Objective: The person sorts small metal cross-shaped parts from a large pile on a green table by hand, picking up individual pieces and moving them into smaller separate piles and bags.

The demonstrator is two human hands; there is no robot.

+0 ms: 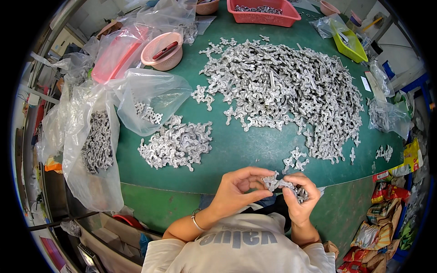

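Observation:
Above the front edge of the green table (pixel 227 168), my left hand (pixel 234 189) pinches one end of a small silver-grey metal casting (pixel 273 183) between thumb and fingers. The fingers of my right hand (pixel 298 209) are curled, with thumb and forefinger at the casting's other end. More metal castings (pixel 302 195) sit in the right palm, partly hidden by the fingers. Just beyond my hands lies a small group of similar castings (pixel 296 160). A large heap of castings (pixel 282 86) spreads over the table's far middle and right; a smaller pile (pixel 177 143) lies to the left.
Clear plastic bags (pixel 114 150) with castings hang over the left edge. Behind them stands a pink basket (pixel 175 59) holding a red-handled tool (pixel 165 50). A red tray (pixel 264 18) and a yellow-green basket (pixel 348 45) stand farther back. Packages (pixel 378 227) fill the floor at right.

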